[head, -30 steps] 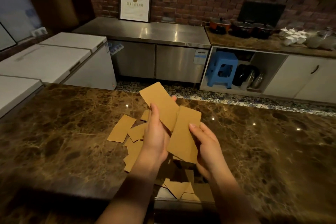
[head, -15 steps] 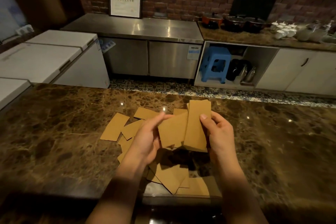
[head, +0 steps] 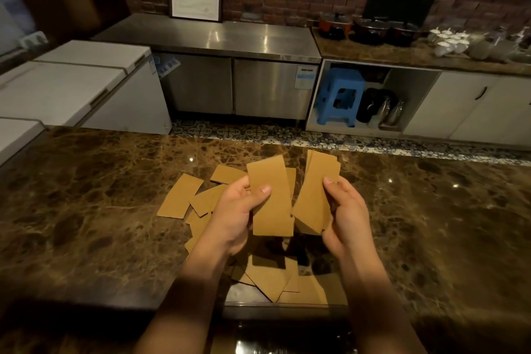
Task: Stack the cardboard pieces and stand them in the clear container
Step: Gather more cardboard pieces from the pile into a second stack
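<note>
My left hand [head: 238,210] pinches one flat brown cardboard rectangle [head: 271,198] upright; my right hand [head: 343,210] clamps a small stack of the same cardboard [head: 316,190] at its three o'clock. More brown pieces [head: 267,276] lie loose on the dark marble counter [head: 86,210] below (the near ones seem to sit in a clear container, though I cannot tell).

Loose cardboard pieces [head: 180,200] lie scattered on the brown marble counter [head: 86,210].
</note>
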Demonstrator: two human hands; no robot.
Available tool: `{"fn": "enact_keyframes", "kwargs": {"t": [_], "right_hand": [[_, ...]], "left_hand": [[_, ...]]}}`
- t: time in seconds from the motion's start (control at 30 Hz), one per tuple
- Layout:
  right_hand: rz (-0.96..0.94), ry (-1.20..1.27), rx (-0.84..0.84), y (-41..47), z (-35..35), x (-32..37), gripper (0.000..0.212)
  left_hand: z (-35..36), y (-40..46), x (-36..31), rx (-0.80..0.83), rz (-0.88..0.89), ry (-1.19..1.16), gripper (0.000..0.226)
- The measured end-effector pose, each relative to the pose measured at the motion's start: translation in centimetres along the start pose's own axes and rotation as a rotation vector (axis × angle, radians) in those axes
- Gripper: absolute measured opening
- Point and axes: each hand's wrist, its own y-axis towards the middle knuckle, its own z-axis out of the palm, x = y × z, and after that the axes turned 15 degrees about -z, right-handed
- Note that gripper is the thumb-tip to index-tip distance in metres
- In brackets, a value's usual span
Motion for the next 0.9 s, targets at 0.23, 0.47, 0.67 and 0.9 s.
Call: {"fn": "enact_keyframes", "kwargs": {"t": [0.23,0.47,0.67,0.9], "right_hand": [[0.045,-0.036,0.173,-0.4,0.2,-0.4,0.021],[-0.221,-0.263,0.375,-1.3,0.5,-0.3,0.022],[-0.719,-0.521,0.715,-1.7,0.6,0.3,0.037],[-0.675,-0.760,0.742,-0.7,-0.7,0.2,0.046]], "left_hand": [[0.0,0.1,0.0,-0.053,0.123,-0.020,0.043],[0.4,0.1,0.3,-0.161,0.221,0.145,0.022],[-0.2,0.0,-0.2,-0.091,-0.193,-0.209,0.067],[-0.2,-0.1,-0.7,0.050,-0.285,-0.422,0.043]]}}
